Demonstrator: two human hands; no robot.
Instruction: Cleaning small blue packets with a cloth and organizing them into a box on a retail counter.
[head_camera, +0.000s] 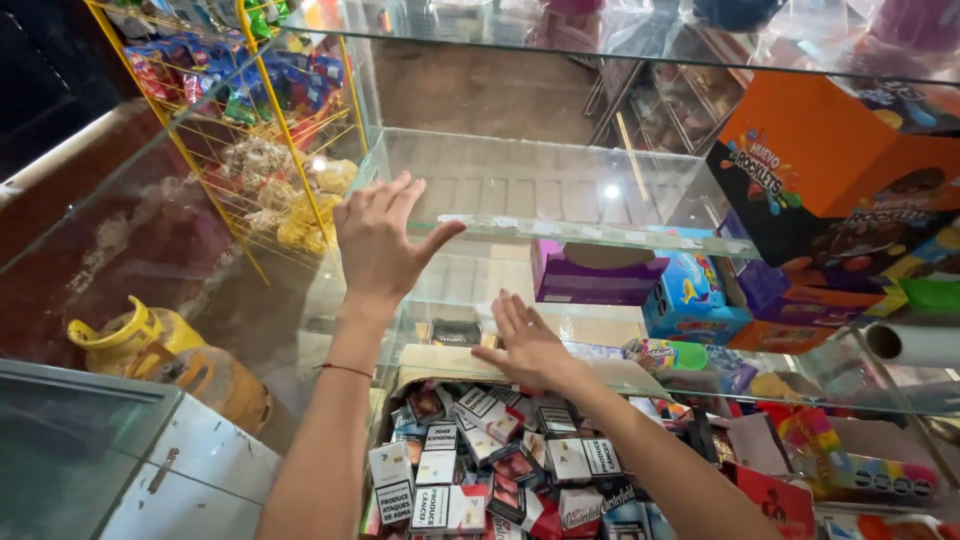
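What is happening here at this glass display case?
A person reaches into a glass display case. The left hand is open at the edge of the upper glass shelf. The right hand lies flat on the lower glass shelf, above a box of small cartons. Neither hand holds anything.

glass shelf (560, 190): clear, flat, level pane inside a display case; front edge faces the viewer. cardboard flap (440, 362): tan, folded outward, lying flat below the glass shelf, at the rear rim of an open box.
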